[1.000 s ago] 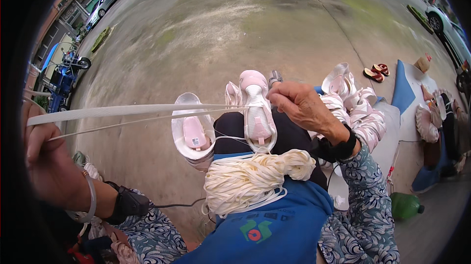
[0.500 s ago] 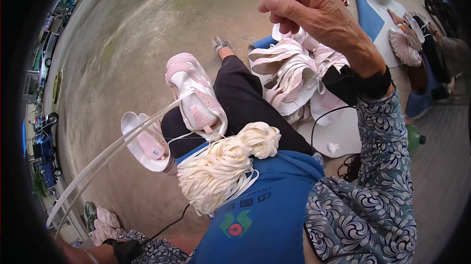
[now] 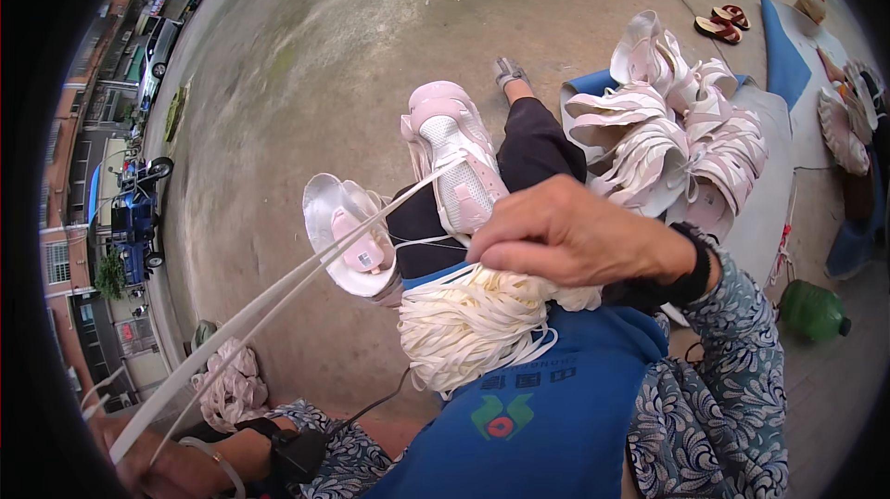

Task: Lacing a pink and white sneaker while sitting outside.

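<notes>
A pink and white shoe upper (image 3: 454, 156) rests on my dark-trousered leg, toe pointing away. White laces (image 3: 375, 219) run from it, drawn taut, down to my left hand (image 3: 167, 462) at the lower left, whose fingers close around them. My right hand (image 3: 575, 235) is at the near end of the upper, just above a thick bundle of cream laces (image 3: 473, 327) on my lap. Its fingers are curled and pressed together; whatever they hold is hidden. Left of the first upper lies a second pink and white upper (image 3: 348, 244).
Ahead to the right, a heap of similar uppers (image 3: 640, 133) lies on a mat. Sandals (image 3: 723, 26) and a green bottle (image 3: 811, 309) are on the right. Another bunch of pink pieces (image 3: 232, 388) sits at lower left. Parked vehicles (image 3: 139, 221) stand far left.
My right hand has come down from above the heap to the near end of the upper. The view has turned left, showing more of my left hand, which still holds the laces.
</notes>
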A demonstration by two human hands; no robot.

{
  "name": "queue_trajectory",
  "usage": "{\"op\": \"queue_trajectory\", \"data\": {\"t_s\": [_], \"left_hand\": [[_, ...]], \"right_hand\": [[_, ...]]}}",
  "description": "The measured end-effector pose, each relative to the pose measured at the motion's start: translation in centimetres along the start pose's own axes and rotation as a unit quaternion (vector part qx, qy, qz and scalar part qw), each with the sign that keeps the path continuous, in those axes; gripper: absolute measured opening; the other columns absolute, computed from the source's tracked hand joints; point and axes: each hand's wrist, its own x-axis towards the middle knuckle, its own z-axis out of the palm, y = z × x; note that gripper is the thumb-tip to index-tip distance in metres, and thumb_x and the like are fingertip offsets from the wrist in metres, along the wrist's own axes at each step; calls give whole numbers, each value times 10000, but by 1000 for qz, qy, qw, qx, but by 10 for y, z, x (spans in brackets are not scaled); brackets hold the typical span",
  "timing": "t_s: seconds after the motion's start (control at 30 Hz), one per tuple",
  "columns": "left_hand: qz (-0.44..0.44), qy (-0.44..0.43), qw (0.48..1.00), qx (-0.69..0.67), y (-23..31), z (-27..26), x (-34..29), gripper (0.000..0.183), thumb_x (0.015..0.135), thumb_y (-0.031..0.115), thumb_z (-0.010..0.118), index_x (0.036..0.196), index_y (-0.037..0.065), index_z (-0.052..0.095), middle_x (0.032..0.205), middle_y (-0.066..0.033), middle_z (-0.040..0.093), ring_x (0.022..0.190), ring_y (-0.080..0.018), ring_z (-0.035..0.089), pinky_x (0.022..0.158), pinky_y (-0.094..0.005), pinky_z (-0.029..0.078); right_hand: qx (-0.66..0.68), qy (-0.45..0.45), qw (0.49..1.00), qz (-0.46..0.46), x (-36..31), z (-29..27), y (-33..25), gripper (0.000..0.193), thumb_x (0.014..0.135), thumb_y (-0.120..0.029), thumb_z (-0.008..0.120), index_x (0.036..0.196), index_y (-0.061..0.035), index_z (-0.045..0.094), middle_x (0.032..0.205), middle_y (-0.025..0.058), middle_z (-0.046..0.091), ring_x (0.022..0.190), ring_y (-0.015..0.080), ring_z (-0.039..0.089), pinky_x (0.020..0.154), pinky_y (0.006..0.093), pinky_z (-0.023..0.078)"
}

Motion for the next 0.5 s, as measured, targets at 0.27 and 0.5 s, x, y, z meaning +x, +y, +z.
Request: {"op": "queue_trajectory", "data": {"t_s": [0.27,0.5], "left_hand": [[-49,-66,996,39,20,-37,28,239,920,13,477,831,-6,698,835,-164,668,831,-246,656,842,-378,595],[-101,-104,988,57,27,-72,49,228,916,18,485,832,-3,696,833,-162,667,819,-248,657,829,-384,597]], "right_hand": [[-184,33,982,-4,39,80,43,546,842,-85,640,1329,18,414,907,153,531,705,342,625,581,429,531],[-257,29,965,-38,53,91,51,576,807,-99,647,1346,3,470,809,86,478,672,226,586,531,360,484]]}}
